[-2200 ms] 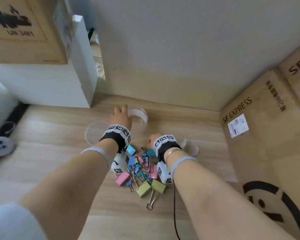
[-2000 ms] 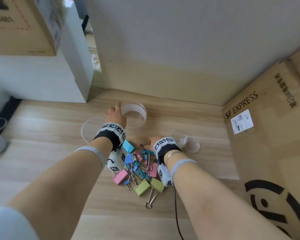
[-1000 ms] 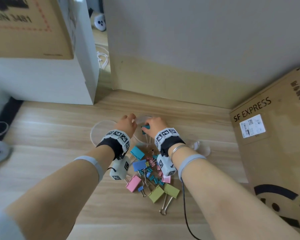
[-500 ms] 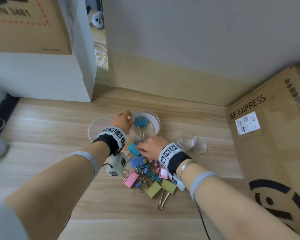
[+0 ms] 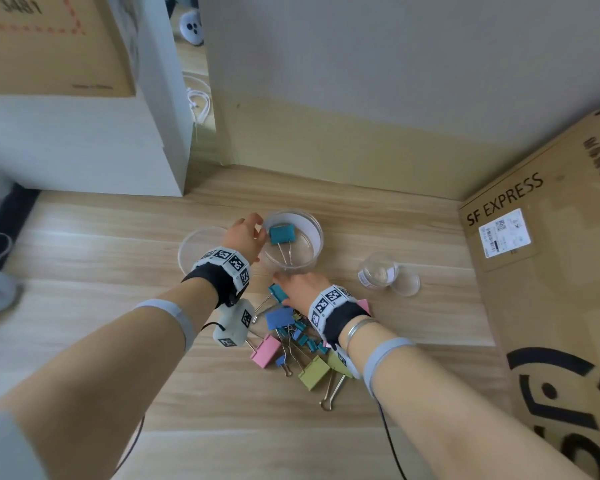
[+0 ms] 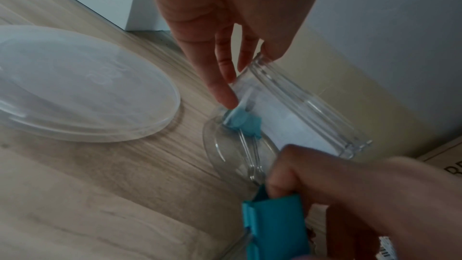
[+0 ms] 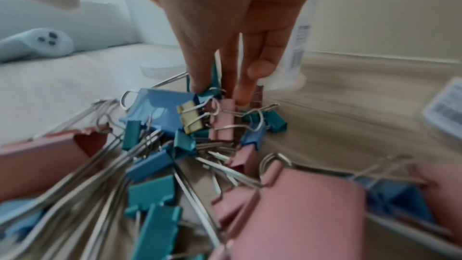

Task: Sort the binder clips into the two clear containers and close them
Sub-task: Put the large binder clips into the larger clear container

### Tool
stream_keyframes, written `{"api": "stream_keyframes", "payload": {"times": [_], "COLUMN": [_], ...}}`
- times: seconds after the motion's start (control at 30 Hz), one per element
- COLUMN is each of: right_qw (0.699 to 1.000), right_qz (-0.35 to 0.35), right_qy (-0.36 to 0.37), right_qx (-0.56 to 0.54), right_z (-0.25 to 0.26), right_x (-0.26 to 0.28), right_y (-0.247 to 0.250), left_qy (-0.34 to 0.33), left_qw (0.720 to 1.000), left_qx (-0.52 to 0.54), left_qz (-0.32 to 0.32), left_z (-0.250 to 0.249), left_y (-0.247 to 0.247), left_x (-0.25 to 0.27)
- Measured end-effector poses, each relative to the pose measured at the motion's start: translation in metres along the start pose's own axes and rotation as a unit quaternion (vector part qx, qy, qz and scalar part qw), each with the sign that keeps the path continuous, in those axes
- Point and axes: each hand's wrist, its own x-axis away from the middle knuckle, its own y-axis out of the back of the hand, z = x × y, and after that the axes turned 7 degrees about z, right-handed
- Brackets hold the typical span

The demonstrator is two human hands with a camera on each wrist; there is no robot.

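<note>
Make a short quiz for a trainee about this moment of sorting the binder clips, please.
1. True or false: the large clear container already holds one teal clip.
2. Which hand touches the large clear container? A) left hand B) right hand
3. Fill in: the right hand pinches a ___ clip at the pile's edge.

Key: 1 true; 2 A; 3 teal.
</note>
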Motion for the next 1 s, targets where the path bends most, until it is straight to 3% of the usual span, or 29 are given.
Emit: {"api": "stream_keyframes", "payload": {"times": [0.23,0.43,0.63,0.8,0.9,1.0], "right_qw": [0.979,0.934,0.951,0.979,0.985,0.983], "right_qz": [-0.073,-0.192,-0.117,-0.05,-0.046,-0.078], "right_qy": [0.034,-0.083,-0.19,-0.182,-0.166,-0.155], "right_qx": [-0.188,-0.29,-0.212,-0.08,-0.014,-0.053], "right_z": [-0.03,-0.059,-0.036,-0.014,-0.014,-0.02], "right_x": [0.041,0.049,0.017,-0.001,0.003,0.009], "right_y": [0.012,0.04,0.06,0.06,0.055,0.053], "left_qy": [0.002,0.001,-0.001,0.003,0.002,-0.003], "left_qw": [1.0,1.0,0.999,0.998,0.997,0.994], "left_qx": [-0.004,-0.019,-0.034,-0.058,-0.075,-0.105], "left_qz": [0.008,0.004,0.001,-0.015,-0.022,-0.025], "left_z": [-0.001,-0.002,-0.003,-0.006,-0.007,-0.009], "left_y": [0.001,-0.001,-0.007,-0.008,-0.008,-0.01], "left_x": [0.0,0.003,0.009,0.012,0.013,0.016]}}
